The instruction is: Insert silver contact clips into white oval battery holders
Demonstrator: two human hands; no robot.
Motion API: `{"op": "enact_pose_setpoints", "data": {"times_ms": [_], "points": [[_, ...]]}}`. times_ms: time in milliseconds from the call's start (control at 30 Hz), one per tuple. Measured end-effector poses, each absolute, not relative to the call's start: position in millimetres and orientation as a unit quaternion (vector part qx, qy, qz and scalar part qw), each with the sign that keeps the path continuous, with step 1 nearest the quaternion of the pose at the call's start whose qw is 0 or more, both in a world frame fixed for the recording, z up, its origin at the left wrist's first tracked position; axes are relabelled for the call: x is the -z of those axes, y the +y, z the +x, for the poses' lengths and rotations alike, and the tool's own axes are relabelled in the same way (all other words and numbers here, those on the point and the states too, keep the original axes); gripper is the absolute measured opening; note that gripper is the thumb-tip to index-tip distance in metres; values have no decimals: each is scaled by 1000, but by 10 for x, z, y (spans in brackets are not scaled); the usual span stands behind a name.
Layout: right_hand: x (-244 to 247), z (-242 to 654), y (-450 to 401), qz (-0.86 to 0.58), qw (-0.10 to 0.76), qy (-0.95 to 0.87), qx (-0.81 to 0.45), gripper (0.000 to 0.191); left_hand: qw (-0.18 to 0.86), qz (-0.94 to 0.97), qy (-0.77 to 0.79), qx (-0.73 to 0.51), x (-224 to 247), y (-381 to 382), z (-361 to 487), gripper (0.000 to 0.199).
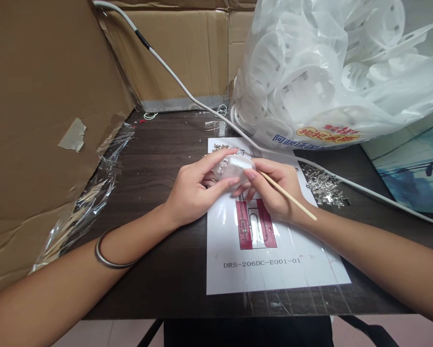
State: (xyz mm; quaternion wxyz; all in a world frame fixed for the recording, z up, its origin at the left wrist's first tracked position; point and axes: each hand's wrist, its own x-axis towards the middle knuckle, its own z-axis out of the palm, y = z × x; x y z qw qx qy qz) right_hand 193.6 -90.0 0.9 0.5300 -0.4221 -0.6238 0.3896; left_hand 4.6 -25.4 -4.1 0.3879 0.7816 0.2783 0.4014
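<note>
white part [234, 169] between both hands [234, 190]

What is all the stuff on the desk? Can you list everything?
white plastic part: one, white, held over the sheet
wooden stick: one, tan, in right hand
printed sheet: one, white with red drawing, on table
metal clips: pile, silver, right of sheet
plastic bag: one, clear, full of white discs, back right
cable: one, white, across table
cardboard: brown, left and back
table: one, dark brown
bangle: one, silver, left wrist
left hand: grips part
right hand: grips stick
</note>
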Motion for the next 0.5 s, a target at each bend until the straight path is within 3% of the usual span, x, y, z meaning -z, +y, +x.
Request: {"op": "enact_pose_setpoints", "data": {"times_ms": [100, 233, 500], "points": [[-37, 1913, -924, -441, 522, -644, -344, 25, 422, 767, 284, -391, 25, -267, 56, 46], [-13, 1909, -929, -456, 528, -649, -304, 24, 382, 787, 287, -391, 9, -262, 48, 45], [4, 1972, -884, -399, 537, -604, -433, 28, 251, 848, 228, -408, -46, -261, 12, 38]]}}
